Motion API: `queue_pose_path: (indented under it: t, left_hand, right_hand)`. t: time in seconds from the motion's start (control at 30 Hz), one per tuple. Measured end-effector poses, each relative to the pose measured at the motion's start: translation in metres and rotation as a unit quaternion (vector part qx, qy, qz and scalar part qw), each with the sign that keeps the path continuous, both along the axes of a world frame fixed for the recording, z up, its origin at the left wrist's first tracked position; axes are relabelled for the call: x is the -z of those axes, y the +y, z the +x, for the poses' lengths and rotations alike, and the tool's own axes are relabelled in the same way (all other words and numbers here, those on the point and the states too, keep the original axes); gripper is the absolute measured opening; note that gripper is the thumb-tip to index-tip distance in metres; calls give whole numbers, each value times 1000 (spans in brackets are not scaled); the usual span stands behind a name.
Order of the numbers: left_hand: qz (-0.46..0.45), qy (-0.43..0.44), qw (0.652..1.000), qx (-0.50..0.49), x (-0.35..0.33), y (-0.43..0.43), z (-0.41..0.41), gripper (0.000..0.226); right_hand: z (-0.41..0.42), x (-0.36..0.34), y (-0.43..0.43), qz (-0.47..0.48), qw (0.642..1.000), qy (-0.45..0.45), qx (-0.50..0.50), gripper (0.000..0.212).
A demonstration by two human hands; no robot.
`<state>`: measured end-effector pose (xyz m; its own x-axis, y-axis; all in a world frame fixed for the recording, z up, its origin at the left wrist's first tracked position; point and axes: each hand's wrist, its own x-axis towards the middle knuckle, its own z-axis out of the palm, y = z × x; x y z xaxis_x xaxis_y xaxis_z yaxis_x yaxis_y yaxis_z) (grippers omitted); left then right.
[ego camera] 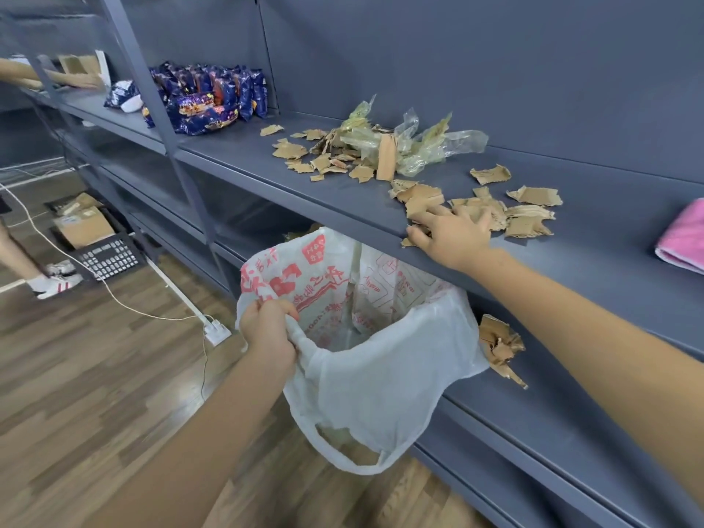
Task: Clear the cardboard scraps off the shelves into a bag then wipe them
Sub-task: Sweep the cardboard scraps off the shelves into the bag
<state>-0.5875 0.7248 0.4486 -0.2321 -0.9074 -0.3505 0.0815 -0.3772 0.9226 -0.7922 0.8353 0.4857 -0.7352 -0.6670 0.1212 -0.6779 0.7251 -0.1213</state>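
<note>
Left hand (268, 326) grips the bag (375, 360); right hand (451, 232), fingers flat, presses light, flimsy scraps (529, 219): best swept off the shelf (594, 261) edge.

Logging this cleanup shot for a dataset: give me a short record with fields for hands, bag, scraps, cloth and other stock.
left hand: grips the plastic bag by its rim, mouth open below the shelf edge
right hand: lies flat on cardboard scraps at the front edge
scraps: more further back, mixed with clear wrappers; some on the lower shelf
cloth: pink cloth on the shelf, untouched
other stock: blue snack packets, far left
</note>
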Motion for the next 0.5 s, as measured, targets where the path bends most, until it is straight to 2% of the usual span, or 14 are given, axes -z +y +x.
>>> queue_pose_path:
  t: [0.07, 0.2, 0.5]
  left_hand:
    - [18, -4, 1000, 0, 0, 4, -2, 22]
    - [7, -6, 1000, 9, 1, 16, -11, 37]
    - [-40, -66, 996, 36, -7, 10, -31, 30]
  right_hand:
    - [0, 0, 0, -2, 1000, 2, 0, 41]
    - [2, -1, 0, -1, 1000, -2, 0, 41]
    - [2, 0, -1, 9, 1000, 24, -14, 40]
